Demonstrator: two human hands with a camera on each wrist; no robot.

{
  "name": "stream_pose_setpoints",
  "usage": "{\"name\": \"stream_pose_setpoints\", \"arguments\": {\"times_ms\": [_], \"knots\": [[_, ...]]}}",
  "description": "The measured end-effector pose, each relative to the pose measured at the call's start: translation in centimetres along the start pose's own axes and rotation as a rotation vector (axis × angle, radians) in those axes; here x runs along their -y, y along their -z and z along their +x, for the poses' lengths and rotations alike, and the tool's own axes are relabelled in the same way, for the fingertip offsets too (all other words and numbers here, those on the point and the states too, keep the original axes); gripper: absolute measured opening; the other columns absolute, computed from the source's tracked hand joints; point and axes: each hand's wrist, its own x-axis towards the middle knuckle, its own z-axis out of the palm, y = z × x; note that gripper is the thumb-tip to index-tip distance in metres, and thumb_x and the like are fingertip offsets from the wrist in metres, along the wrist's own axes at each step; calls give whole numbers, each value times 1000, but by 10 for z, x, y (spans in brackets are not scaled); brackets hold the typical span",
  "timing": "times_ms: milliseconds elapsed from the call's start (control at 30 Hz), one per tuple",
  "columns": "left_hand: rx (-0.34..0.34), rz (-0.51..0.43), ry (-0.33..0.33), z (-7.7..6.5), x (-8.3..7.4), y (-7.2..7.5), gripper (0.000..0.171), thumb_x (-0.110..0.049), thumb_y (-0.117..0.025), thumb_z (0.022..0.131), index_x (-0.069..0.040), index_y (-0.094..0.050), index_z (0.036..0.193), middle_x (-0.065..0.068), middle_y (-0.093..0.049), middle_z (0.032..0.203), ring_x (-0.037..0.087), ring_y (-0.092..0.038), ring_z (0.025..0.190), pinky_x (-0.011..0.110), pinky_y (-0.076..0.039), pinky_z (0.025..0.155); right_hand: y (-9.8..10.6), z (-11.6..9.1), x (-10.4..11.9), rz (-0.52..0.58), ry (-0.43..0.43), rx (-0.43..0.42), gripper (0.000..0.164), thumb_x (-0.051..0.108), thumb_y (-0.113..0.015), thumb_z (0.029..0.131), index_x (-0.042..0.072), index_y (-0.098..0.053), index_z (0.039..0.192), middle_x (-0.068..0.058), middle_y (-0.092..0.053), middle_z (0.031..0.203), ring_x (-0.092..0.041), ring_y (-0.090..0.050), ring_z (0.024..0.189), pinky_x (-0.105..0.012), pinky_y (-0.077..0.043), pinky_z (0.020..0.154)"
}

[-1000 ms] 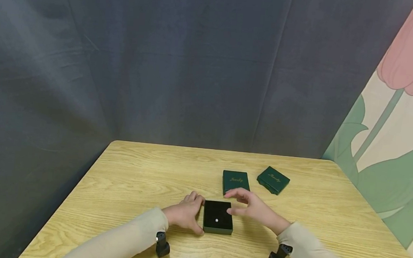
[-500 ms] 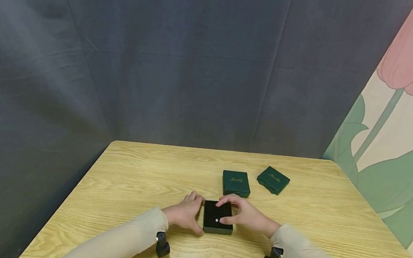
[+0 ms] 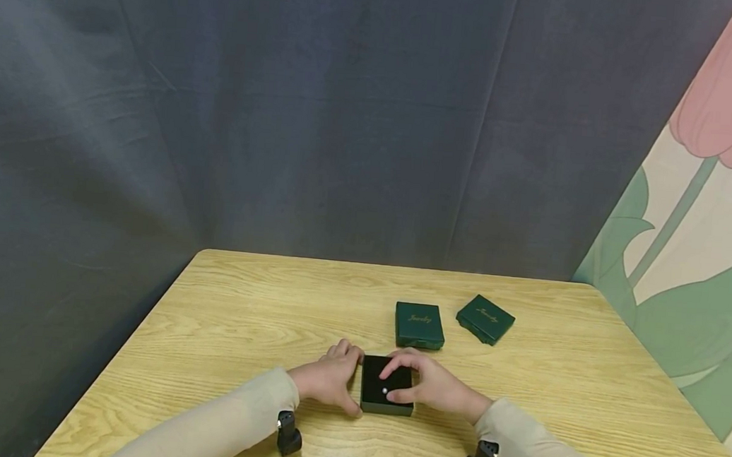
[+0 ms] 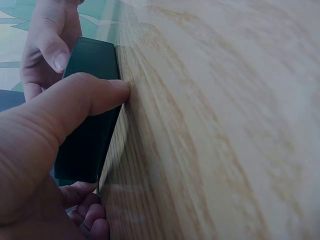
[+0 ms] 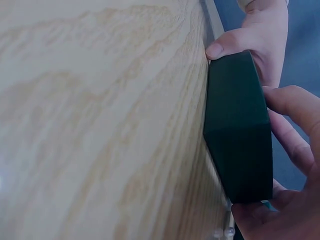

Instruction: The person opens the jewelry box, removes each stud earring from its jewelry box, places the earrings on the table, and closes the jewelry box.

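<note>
A small dark green jewelry box (image 3: pixel 385 407), its black lining (image 3: pixel 374 371) uncovered, sits on the table before me. A tiny white pearl-like stud (image 3: pixel 385 391) shows on the lining toward the near side. My left hand (image 3: pixel 330 380) holds the box from the left, thumb at the near corner and fingers at the far one. In the left wrist view the left thumb (image 4: pixel 85 102) lies across the green side (image 4: pixel 82 145). My right hand (image 3: pixel 438 387) bends over the box from the right; its thumb and index tips stand apart beside the stud.
Two green boxes marked "Jewelry" lie farther back, one squarely behind the held box (image 3: pixel 419 324) and one turned at an angle (image 3: pixel 486 320). Small shiny bead-like specks (image 5: pixel 230 232) appear low in the right wrist view. A dark curtain (image 3: pixel 346 149) hangs behind the wooden table (image 3: pixel 259 299).
My right hand has moved left and nearer over the box, its thumb and index tips coming down beside the stud. The left hand and the box stay where they were.
</note>
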Motion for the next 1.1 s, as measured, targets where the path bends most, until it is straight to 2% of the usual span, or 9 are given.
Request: {"name": "stream_pose_setpoints", "arguments": {"times_ms": [467,700,900,1100], "knots": [[-5,-3,1,-1,-1,1,79,-38,-87,63,-9,-46,124,0,-36,107,16,-38,98,30,-39,87,-2,1,2,-15,8,12,13,18,-75,84,12,-71,96,-18,-46,134,-33,-41,120,-54,-35,97],[-18,-1,1,0,-1,0,78,-36,-89,61,-10,-46,122,0,-35,107,16,-37,98,30,-38,89,-3,2,0,-20,5,11,10,19,-75,84,13,-72,92,-17,-45,134,-32,-44,117,-43,-44,91],[-15,-3,5,0,-1,0,79,-37,-88,61,-10,-46,122,0,-35,107,16,-37,98,30,-37,88,-4,3,0,-38,10,12,8,19,-75,85,14,-72,90,-17,-46,133,-31,-46,116,-36,-46,87],[-10,-14,8,0,-1,0,80,-37,-88,62,-9,-46,124,0,-35,107,16,-37,98,30,-38,88,-4,4,2,-88,13,12,7,21,-74,86,16,-71,89,-17,-47,132,-30,-47,114,-39,-45,88]]}}
